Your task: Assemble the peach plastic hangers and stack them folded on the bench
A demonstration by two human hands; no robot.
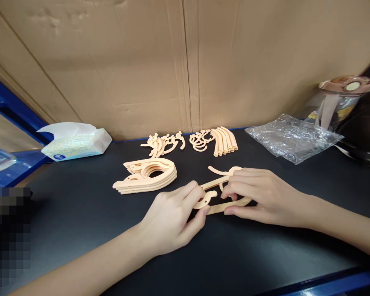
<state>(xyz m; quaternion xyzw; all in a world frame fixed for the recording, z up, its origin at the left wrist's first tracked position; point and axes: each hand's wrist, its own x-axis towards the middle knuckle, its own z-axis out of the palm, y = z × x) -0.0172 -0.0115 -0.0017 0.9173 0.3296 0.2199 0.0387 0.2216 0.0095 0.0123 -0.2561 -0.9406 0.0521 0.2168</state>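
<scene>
Left hand [174,220] pinches a small hooked piece [206,200] against the open end of a pale bent frame [219,208], just right of picture centre. Right hand [263,199] grips the frame's bend. Step in hand: seemingly fitting piece to frame. Next move likely calls for aligning the joint, bend held steady. Left of centre, a stack of pale pieces [148,188]; upper centre, curved strips [223,142].

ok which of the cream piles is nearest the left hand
The neat stack of looped pieces, just beyond the left hand; the larger jumble, small curved bits and fanned row all lie farther back, near the cardboard.
</scene>
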